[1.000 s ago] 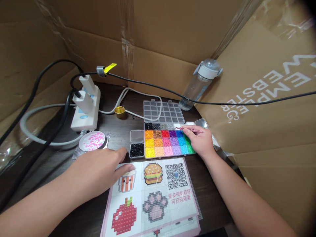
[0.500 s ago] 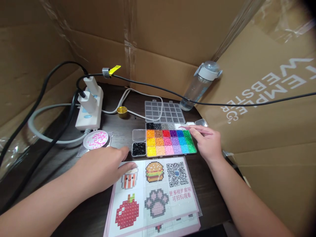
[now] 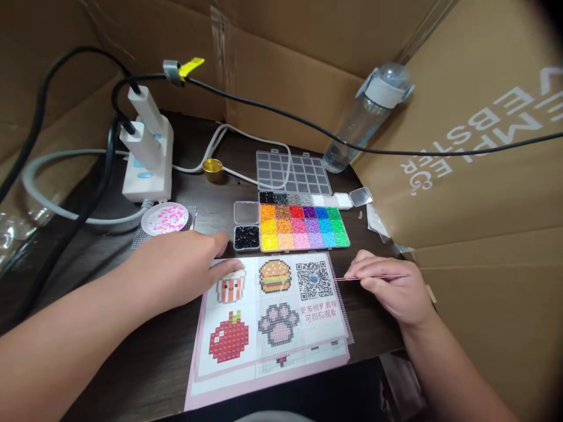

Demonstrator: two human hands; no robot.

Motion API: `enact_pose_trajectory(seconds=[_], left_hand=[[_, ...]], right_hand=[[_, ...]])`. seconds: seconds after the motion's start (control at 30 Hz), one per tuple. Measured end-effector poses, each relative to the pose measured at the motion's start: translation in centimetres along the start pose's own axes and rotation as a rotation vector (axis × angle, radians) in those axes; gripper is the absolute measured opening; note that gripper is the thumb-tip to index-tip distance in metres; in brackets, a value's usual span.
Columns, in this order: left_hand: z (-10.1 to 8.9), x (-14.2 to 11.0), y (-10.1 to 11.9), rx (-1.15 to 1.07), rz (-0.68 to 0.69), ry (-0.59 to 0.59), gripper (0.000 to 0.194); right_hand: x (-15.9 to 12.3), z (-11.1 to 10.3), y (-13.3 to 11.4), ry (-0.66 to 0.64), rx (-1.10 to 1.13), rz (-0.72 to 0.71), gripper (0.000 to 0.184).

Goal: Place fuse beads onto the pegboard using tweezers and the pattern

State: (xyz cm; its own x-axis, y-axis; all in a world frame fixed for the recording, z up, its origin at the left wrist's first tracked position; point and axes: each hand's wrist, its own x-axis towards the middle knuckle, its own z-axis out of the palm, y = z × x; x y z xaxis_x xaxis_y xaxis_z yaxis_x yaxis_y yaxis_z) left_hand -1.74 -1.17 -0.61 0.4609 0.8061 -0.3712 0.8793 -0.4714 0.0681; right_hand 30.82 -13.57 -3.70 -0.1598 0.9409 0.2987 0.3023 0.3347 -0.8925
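My right hand [image 3: 391, 287] pinches pink tweezers [image 3: 345, 279], their tips pointing left at the right edge of the pattern sheet [image 3: 314, 333]. Whether a bead sits in the tips is too small to tell. My left hand [image 3: 187, 264] rests at the sheet's upper left corner, thumb on the popcorn picture, index finger apart from it; its other fingers are hidden. A clear pegboard [image 3: 349, 334] overlies the sheet, above pictures including a paw print [image 3: 279, 325] and a hamburger. Beyond lies the bead box [image 3: 303, 248] with many colours, beside a small box of black beads [image 3: 246, 238].
A white dish [image 3: 147, 218] of pink and white beads stands at left by a power strip [image 3: 145, 190]. Behind are a gold cup [image 3: 213, 170], a clear compartment lid [image 3: 292, 171] and a water bottle [image 3: 365, 120]. A black cable [image 3: 272, 109] crosses above; cardboard walls [image 3: 281, 64] surround the table.
My right hand has drawn back from the bead box's white compartments to the sheet's right edge, still holding the tweezers. My left hand stays on the sheet's corner. The camera view has tilted downward.
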Motion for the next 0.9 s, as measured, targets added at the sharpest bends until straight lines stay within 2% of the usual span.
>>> enact_pose_trajectory(seconds=[0.13, 0.3, 0.57, 0.9], left_hand=[[0.1, 0.1, -0.1, 0.008, -0.007, -0.003, 0.045], [0.2, 0.2, -0.2, 0.002, -0.014, -0.002, 0.046], [0.3, 0.4, 0.0, -0.011, -0.038, -0.004, 0.047], [0.1, 0.3, 0.0, -0.036, -0.063, -0.014, 0.05]], right_hand=[[-0.2, 0.7, 0.7, -0.009, 0.056, -0.011, 0.027], [0.4, 1.4, 0.8, -0.023, 0.008, 0.027, 0.025], [0.6, 1.6, 0.6, -0.039, -0.035, 0.092, 0.021], [0.9, 1.8, 0.5, -0.059, -0.075, 0.103, 0.02]])
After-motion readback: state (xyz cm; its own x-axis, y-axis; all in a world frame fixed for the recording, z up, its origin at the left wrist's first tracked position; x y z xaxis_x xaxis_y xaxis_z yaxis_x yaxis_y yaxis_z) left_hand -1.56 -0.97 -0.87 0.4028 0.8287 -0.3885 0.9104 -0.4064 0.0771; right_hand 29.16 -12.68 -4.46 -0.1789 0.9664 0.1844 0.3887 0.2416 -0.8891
